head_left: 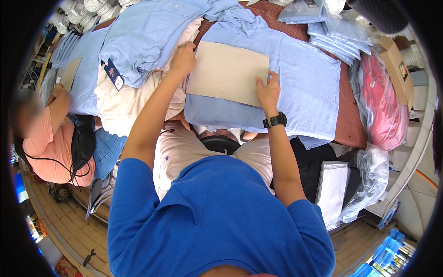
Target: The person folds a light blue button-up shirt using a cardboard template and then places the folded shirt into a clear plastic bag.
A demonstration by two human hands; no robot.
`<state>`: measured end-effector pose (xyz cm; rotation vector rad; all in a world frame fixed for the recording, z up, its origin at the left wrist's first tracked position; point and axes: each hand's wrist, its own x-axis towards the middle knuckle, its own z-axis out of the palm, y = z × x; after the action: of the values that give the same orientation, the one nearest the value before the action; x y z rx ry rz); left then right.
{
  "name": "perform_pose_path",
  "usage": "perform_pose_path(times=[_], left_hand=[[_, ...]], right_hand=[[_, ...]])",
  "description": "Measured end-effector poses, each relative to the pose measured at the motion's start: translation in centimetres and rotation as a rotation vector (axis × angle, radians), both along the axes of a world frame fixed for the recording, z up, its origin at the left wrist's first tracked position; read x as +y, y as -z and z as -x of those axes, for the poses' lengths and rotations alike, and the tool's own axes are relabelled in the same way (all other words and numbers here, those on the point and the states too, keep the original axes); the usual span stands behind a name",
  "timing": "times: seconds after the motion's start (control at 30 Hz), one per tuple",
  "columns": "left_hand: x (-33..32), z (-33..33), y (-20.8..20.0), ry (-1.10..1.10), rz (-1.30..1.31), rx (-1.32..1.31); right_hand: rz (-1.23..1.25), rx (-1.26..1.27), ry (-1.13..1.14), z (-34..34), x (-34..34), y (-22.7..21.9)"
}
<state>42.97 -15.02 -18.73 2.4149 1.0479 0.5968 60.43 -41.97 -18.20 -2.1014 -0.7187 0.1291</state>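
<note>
Two bare hands flank a beige board [228, 71] lying on a light-blue shirt [304, 87] spread over the reddish-brown worktop [351, 122]. The left hand [185, 59] has its fingers curled together at the upper-left edge; whether they pinch it cannot be told. The right hand [268, 94], below a black watch [275, 120], rests at the right edge, thumb and forefinger apart.

Beige board [228, 71] — flat, slightly askew — on a spread pale-blue garment [309, 92].
</note>
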Motion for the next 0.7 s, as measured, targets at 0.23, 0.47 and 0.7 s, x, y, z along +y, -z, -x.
perform_pose_path(times=[0.23,0.47,0.7], left_hand=[[2.2,-0.8,0.2,0.037,0.111,0.153],[1.0,-0.8,0.3,-0.095,-0.033,0.163],[1.7,0.2,0.9,0.111,-0.023,0.128]], right_hand=[[0.079,-0.122,0.032,0.1,-0.4,0.4],[0.184,-0.078,0.013,0.2,-0.1,-1.0],[0.217,-0.125,-0.022,-0.4,0.0,-0.7]])
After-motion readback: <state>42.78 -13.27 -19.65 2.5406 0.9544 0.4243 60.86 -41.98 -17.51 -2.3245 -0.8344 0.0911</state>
